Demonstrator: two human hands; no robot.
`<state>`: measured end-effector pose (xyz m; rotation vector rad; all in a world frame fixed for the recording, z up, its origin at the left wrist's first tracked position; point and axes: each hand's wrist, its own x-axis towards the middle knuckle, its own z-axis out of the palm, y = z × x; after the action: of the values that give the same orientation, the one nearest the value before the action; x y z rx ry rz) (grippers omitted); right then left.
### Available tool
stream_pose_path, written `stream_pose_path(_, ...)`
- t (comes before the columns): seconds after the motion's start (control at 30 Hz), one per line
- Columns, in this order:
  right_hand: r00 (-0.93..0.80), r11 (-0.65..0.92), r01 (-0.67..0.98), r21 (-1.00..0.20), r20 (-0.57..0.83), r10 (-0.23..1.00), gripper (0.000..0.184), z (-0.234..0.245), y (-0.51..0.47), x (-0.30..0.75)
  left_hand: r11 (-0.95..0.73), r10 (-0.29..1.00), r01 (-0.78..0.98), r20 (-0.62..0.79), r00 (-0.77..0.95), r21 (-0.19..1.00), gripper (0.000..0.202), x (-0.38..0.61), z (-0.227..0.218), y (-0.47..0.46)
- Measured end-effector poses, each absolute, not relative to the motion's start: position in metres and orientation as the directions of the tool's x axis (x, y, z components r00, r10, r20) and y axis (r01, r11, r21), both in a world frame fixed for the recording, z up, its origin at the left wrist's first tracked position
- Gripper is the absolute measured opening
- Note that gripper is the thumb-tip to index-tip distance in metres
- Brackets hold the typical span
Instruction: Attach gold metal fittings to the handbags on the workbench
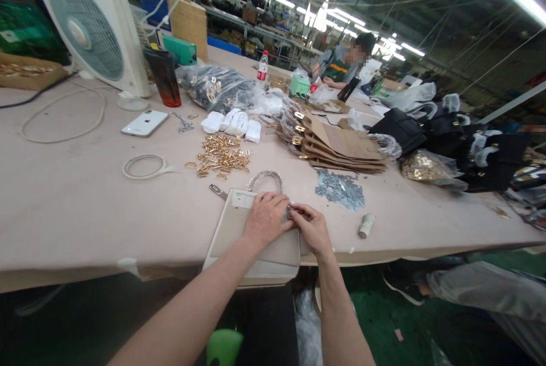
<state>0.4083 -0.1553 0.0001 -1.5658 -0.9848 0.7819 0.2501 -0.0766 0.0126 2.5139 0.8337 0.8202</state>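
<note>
A pale beige-grey handbag [230, 235] lies flat at the table's front edge, its plastic-wrapped handle [268, 174] pointing away from me. A strap with a metal fitting [218, 191] sticks out at its upper left. My left hand [267, 217] presses across the bag's upper part, fingers closed over it and pointing right. At the bag's upper right corner my right hand [312, 227] pinches a small grey metal piece [290, 212], thumb against fingertips. The two hands meet there, and the fingers hide most of the piece.
Beyond the bag lie gold-coloured buckles [224, 154], white bundles [232, 123] and grey metal plates [341, 188]. Stacked brown bag pieces [341, 144] and a thread spool [366, 225] are rightward. Leftward are a tape roll [145, 167], a phone [145, 123] and a fan [85, 30]. A co-worker [341, 65] sits farther back.
</note>
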Motion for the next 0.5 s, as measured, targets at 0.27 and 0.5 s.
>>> stream_pose_path(0.27, 0.498, -0.08, 0.22, -0.972, 0.041, 0.866, 0.027, -0.003, -0.152, 0.403, -0.763, 0.632, 0.423, 0.424, 0.649, 0.49, 0.037, 0.251, 0.01, -0.077)
stream_pose_path(0.5, 0.533, -0.108, 0.393, -0.913, 0.131, 0.836, 0.023, -0.01, -0.149, 0.408, -0.764, 0.629, 0.426, 0.414, 0.658, 0.484, 0.038, 0.25, 0.011, -0.076)
